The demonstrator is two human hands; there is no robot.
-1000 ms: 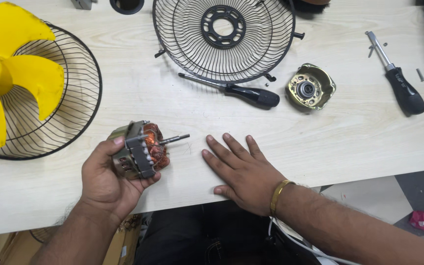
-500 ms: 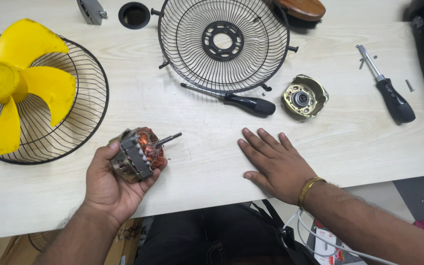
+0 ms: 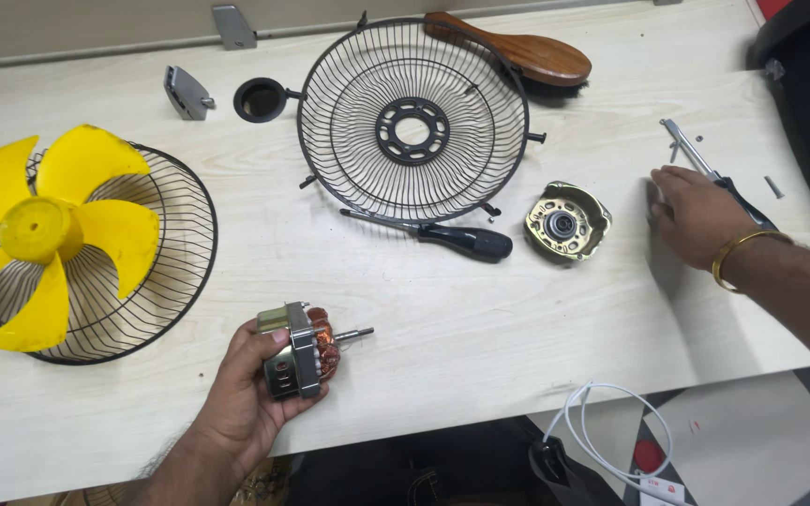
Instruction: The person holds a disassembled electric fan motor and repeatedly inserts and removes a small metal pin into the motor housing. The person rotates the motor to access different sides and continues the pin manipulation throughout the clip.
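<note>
I see left hand (image 3: 250, 398) clasping fan motor (image 3: 300, 349) above table (image 3: 480, 328) edge, shaft pointing right, windings exposed | right hand (image 3: 696, 215) loosely curled over screwdriver (image 3: 719, 178), not yet gripping | motor end cover (image 3: 566, 223) between hands

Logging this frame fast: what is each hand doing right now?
Left hand: closed around the fan motor, shaft pointing right.
Right hand: on the table beside the screwdriver; whether it grips the tool cannot be told.
</note>
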